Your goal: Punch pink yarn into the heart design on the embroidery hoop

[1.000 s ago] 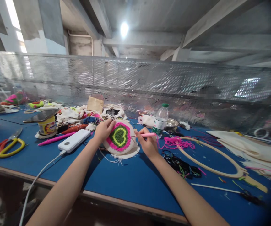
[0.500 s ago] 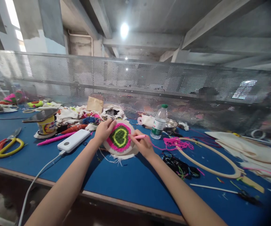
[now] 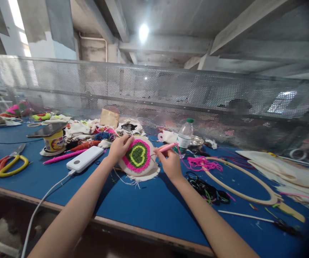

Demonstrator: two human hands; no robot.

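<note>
1. The tufted hoop piece (image 3: pixel 138 156), a round cloth with a green heart ringed in yellow and pink, stands tilted on the blue table (image 3: pixel 149 208) at mid-depth, just left of centre, its frayed white edge resting on the surface.
2. I see my left hand (image 3: pixel 120 147) curled over the piece's upper left rim, fingers closed on it to prop it up, as it was a second ago.
3. My right hand (image 3: pixel 170 163) pinches the pink punch needle (image 3: pixel 166 147) between closed fingers. Half a second ago its tip sat against the pink ring; now it is drawn back to the right and angled up, clear of the cloth.
4. I judge that one stitch is finished and the needle is between punches.
5. Pink yarn (image 3: pixel 201 163) trails from the needle to a loose heap just right of my hand.
6. Farther right lies a large wooden hoop (image 3: pixel 251 179); near it, dark thread (image 3: pixel 208 190).
7. A water bottle (image 3: pixel 184 135) stands beyond the needle.
8. To the left lie a white power bank (image 3: pixel 84 158) and, far left, yellow scissors (image 3: pixel 11 166).
</note>
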